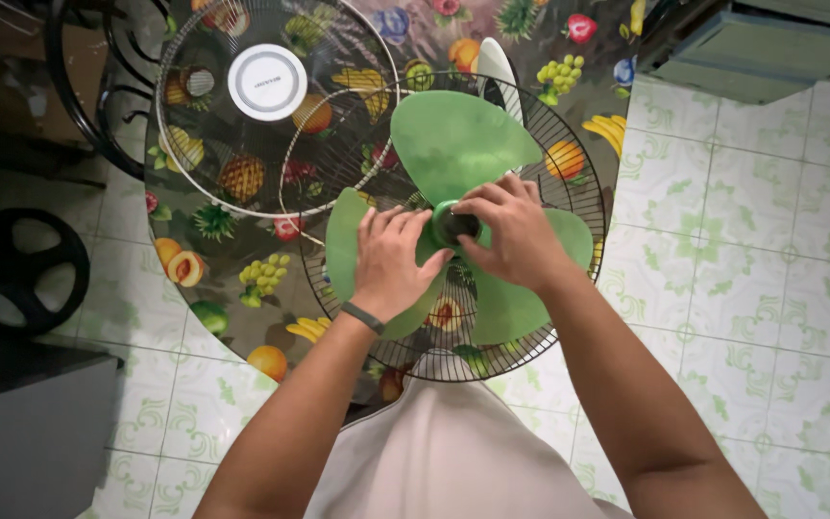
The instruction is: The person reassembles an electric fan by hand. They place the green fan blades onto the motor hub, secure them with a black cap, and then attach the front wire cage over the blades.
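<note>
Both hands work at the hub (455, 226) of a green fan blade (458, 144), which sits in the rear grille (583, 192) on a round counter (194, 183) covered in a fruit-print cloth. The left hand (391, 261) lies flat over the blade's left lobe, just beside the hub, fingers spread and pressing down rather than pinching. The right hand (511, 235) curls over the hub from the other side, its fingertips closed around the dark cap at the centre; its grip on that cap looks tight, though the thumb is hidden.

The front grille (276, 111), with its white centre disc (267, 82), lies loose beyond the hub, overlapping the rear grille's rim.

Risks, as I judge them: the thin blade may flex or crack under the left palm if the cap is forced. The rear grille overhangs the counter edge nearest the person, so a hard twist could tip it to the tiled floor (770, 240). The front grille could slide if nudged.
</note>
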